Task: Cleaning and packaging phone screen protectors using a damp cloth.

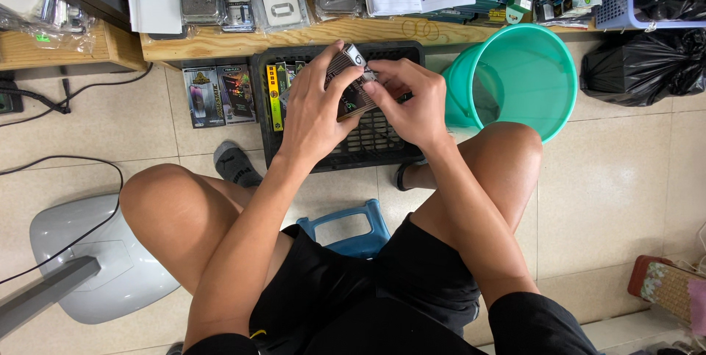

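A flat dark packaged item point(354, 90), like a phone-case pack with a plastic hanger at its top, is gripped in my left hand point(316, 108). My right hand point(408, 97) pinches the same pack from the right side near its upper end. Both hands hover above a black plastic crate point(368, 145) that stands on the tiled floor between my knees. Several more coloured packs point(278, 83) stand in the crate's left end. I sit on a low blue stool point(346, 226).
A teal bucket point(515, 75) stands right of the crate, black bags point(647, 64) beyond it. Flat packs point(219, 94) lie on the floor left of the crate. A wooden shelf point(309, 35) carries more packs. A grey fan base point(88, 252) and cables sit at left.
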